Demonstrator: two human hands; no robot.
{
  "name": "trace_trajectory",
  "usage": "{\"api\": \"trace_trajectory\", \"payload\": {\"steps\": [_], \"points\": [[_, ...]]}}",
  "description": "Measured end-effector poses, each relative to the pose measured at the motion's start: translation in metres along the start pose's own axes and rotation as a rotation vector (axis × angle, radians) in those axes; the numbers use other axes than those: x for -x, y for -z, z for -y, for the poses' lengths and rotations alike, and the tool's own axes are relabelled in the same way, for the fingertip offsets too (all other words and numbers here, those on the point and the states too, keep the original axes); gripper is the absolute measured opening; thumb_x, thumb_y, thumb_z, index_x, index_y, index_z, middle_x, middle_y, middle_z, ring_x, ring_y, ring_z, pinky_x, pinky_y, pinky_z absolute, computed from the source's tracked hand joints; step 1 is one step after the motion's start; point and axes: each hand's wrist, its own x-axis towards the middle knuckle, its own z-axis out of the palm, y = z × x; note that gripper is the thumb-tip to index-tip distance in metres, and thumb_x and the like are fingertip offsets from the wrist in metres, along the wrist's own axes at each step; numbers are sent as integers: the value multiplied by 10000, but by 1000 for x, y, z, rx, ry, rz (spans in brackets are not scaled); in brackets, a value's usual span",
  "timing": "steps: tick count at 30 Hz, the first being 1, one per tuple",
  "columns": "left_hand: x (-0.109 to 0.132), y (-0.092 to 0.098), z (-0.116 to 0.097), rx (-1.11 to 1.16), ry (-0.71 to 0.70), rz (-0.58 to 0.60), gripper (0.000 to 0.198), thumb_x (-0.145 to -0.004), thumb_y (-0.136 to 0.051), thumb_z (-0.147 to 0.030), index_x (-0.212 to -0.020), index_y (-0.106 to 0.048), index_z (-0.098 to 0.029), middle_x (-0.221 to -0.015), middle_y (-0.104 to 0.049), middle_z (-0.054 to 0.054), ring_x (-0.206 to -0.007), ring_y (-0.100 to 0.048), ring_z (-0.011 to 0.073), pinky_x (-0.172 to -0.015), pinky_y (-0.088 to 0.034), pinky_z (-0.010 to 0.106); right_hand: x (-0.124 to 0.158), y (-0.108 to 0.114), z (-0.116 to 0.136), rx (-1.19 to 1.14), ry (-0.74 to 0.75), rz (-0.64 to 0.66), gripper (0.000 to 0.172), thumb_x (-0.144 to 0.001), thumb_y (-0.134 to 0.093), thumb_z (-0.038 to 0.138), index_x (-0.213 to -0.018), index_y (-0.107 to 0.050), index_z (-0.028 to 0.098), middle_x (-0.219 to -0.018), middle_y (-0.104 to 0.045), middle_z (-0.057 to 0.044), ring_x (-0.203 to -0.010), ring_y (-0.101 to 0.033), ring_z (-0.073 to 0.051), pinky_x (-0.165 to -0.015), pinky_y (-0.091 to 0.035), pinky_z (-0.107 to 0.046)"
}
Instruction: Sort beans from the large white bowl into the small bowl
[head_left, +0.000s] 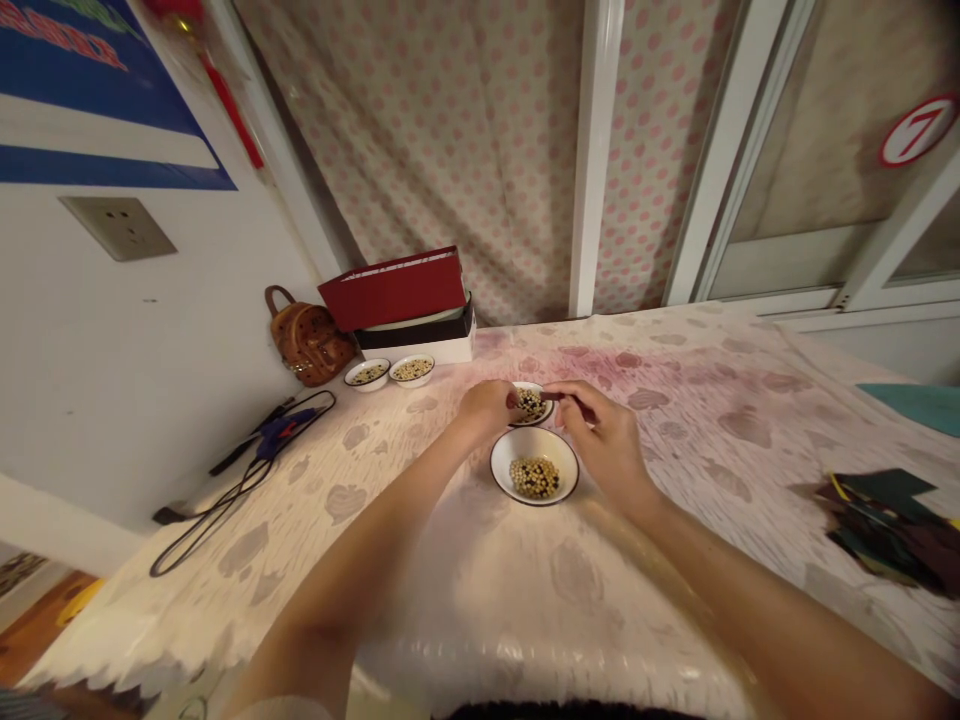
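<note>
Positioning both hands at the far bowl [535, 422], which contains light and dark pieces [531, 404].
At left lies a corded tool [279, 434]; two small bowls [414, 382] with similar contents stand before stacked boxes [411, 330]. The left hand [489, 406], fingers curled narrow, is at the far bowl's left side; whether it grips anything cannot be told. Directly in front stands a larger bowl [525, 446], partly filled. The right hand [600, 432] appears to pinch a slim dark item [552, 396] at the right rim. Caution: pressing on one rim could tip the far bowl; a forearm drifting inward could knock the larger bowl, spilling its pieces.
</note>
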Motion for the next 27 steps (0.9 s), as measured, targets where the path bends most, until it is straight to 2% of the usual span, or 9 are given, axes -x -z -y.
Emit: {"api": "trace_trajectory", "payload": {"steps": [5,9,14,17,20,21,24,27], "points": [[-12,-9,-10,-123,12,82,119,-777,-779,-269,-867,-801,-195,-944,-788,80,-857,-685,228,-769,-475,291,0,-1,0,6,-1,-3,267,-960,-502,260,-1062,-745,215,-779,-707,-9,-670,-625,-162,-683,-492,-301],[-10,-12,-5,-89,3,57,108,-804,-745,-212,-892,-804,-193,-948,-793,63,-866,-691,207,-769,-478,278,0,-1,1,17,-1,-6,268,-960,-501,254,-1058,-750,226,-811,-720,-11,-684,-637,-163,-679,-491,-298],[-6,-14,6,79,-29,-19,127,-817,-717,-154,-904,-799,-196,-892,-782,39,-822,-685,181,-777,-494,276,0,-2,-2,10,4,-2,269,-960,-500,253,-1061,-747,223,-831,-732,-16,-682,-635,-163,-680,-495,-298],[-2,-14,7,266,-3,-90,126,-822,-698,-125,-886,-790,-184,-887,-779,45,-832,-687,175,-800,-508,283,-1,-2,-3,3,-9,-9,260,-953,-508,262,-1047,-746,216,-797,-722,-15,-655,-624,-161,-660,-495,-296],[10,-12,4,570,35,-118,61,-785,-740,-132,-831,-771,-157,-853,-766,55,-819,-679,172,-818,-516,298,-1,-3,-3,0,-17,-16,250,-951,-519,277,-1039,-744,212,-799,-724,-19,-650,-628,-161,-661,-500,-300],[17,-10,2,708,41,-100,66,-771,-769,-160,-835,-766,-148,-852,-762,59,-815,-677,170,-823,-519,305,0,-3,-3,3,-17,-16,249,-952,-520,280,-1041,-743,213,-795,-722,-18,-652,-630,-162,-662,-500,-301],[40,-6,-5,1124,41,30,265,-732,-851,-284,-928,-765,-128,-934,-763,78,-838,-680,163,-856,-518,325,1,-3,-1,-2,-22,0,250,-957,-517,281,-1051,-740,217,-786,-715,-14,-656,-636,-160,-658,-494,-299],[58,-4,-12,1261,76,83,333,-669,-907,-293,-917,-762,-126,-957,-754,73,-851,-672,147,-880,-499,320,3,-4,4,-30,-31,35,258,-957,-504,272,-1055,-738,223,-811,-724,-19,-674,-654,-160,-649,-496,-295]]}}
